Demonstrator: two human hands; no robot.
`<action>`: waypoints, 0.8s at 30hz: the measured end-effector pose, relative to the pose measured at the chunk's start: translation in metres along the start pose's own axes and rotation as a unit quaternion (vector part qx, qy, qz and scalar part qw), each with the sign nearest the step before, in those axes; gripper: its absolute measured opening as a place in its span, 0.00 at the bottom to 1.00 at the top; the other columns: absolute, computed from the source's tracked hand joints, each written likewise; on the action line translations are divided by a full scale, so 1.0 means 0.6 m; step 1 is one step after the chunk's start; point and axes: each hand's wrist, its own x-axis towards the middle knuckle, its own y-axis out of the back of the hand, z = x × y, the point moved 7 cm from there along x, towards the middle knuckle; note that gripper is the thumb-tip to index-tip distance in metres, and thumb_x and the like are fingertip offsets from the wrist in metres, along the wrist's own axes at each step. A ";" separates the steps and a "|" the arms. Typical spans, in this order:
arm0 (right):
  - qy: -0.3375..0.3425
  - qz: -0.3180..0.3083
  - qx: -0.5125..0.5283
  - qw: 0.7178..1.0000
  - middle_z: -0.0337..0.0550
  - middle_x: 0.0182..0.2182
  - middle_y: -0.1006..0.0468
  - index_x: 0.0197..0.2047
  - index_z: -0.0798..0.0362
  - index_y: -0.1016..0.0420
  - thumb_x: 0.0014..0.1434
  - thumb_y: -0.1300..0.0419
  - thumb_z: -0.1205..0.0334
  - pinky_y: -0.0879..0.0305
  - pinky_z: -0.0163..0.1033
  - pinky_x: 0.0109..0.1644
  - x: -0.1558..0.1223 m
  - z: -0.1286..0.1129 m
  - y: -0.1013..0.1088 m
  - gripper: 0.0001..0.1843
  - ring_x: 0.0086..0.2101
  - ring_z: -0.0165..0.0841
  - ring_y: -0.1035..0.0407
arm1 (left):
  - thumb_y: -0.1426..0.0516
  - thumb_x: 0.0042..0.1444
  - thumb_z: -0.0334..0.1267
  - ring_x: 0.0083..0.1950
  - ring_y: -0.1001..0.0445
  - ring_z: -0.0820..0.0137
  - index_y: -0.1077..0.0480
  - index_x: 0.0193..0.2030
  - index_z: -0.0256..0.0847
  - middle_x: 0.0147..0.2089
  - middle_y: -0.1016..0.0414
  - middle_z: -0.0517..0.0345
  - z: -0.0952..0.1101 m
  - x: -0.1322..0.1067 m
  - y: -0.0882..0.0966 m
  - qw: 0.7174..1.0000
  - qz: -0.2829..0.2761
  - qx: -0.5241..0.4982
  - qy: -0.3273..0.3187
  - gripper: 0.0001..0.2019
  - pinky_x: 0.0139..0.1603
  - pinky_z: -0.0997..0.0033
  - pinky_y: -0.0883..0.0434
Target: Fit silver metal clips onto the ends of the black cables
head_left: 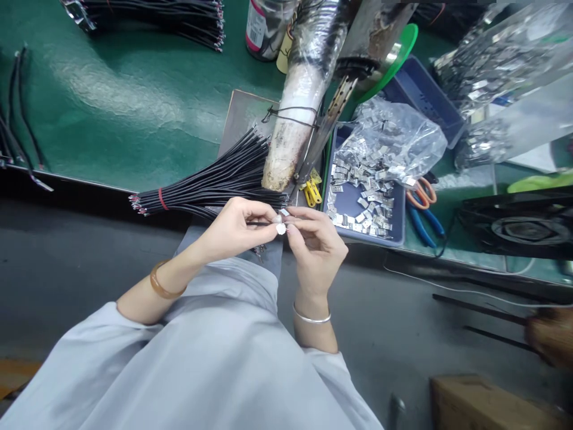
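My left hand pinches a thin black wire near its end. My right hand meets it fingertip to fingertip and pinches a small metal terminal clip at the wire's tip. Both hands hover just off the bench's front edge, above my lap. A tied bundle of black wires lies on the bench right behind my left hand. A blue tray of small metal clips sits just beyond my right hand.
A wrapped tool on a stand leans over the bench behind the hands. Orange-handled scissors and blue-handled pliers lie right of the tray. Bags of metal parts, a fan and another wire bundle lie further off.
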 end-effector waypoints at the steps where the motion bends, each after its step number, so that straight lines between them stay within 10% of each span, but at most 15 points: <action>1: -0.005 0.009 0.003 1.000 0.42 0.41 0.15 0.35 0.49 0.19 0.64 0.35 0.62 0.19 0.44 0.44 0.001 0.001 0.002 0.05 0.39 0.35 0.19 | 0.37 0.49 0.36 0.25 0.38 0.77 0.23 0.26 0.34 0.23 0.31 0.60 -0.001 0.001 0.000 1.000 0.007 0.000 0.005 0.07 0.26 0.77 0.38; 6: 0.099 0.139 -0.053 0.984 0.41 0.40 0.15 0.40 0.47 0.19 0.66 0.38 0.64 0.19 0.47 0.46 -0.008 -0.028 0.036 0.05 0.41 0.37 0.18 | 0.38 0.46 0.36 0.21 0.52 0.81 0.27 0.24 0.35 0.19 0.46 0.68 -0.003 0.005 0.000 0.999 0.050 -0.014 0.014 0.06 0.22 0.77 0.53; 9: 0.193 0.094 -0.101 0.972 0.41 0.42 0.14 0.47 0.44 0.20 0.68 0.40 0.65 0.20 0.47 0.47 -0.022 -0.051 0.025 0.09 0.42 0.38 0.17 | 0.38 0.45 0.35 0.21 0.54 0.82 0.31 0.22 0.36 0.18 0.49 0.69 0.000 0.006 -0.003 0.998 0.051 -0.022 -0.001 0.07 0.22 0.77 0.55; 18: 0.081 0.112 -0.041 0.990 0.42 0.39 0.14 0.39 0.48 0.26 0.66 0.38 0.64 0.18 0.44 0.43 -0.014 -0.015 0.023 0.03 0.41 0.37 0.17 | 0.39 0.51 0.37 0.25 0.39 0.77 0.23 0.28 0.35 0.23 0.32 0.61 0.003 0.007 0.005 0.997 0.064 -0.019 -0.031 0.07 0.25 0.77 0.40; 24: 0.193 0.073 -0.148 0.967 0.41 0.41 0.13 0.37 0.46 0.27 0.63 0.36 0.69 0.19 0.42 0.43 -0.010 -0.043 0.009 0.07 0.39 0.35 0.16 | 0.37 0.50 0.39 0.28 0.35 0.75 0.22 0.27 0.35 0.25 0.28 0.58 0.000 0.005 0.010 0.994 0.102 -0.003 -0.043 0.08 0.28 0.76 0.35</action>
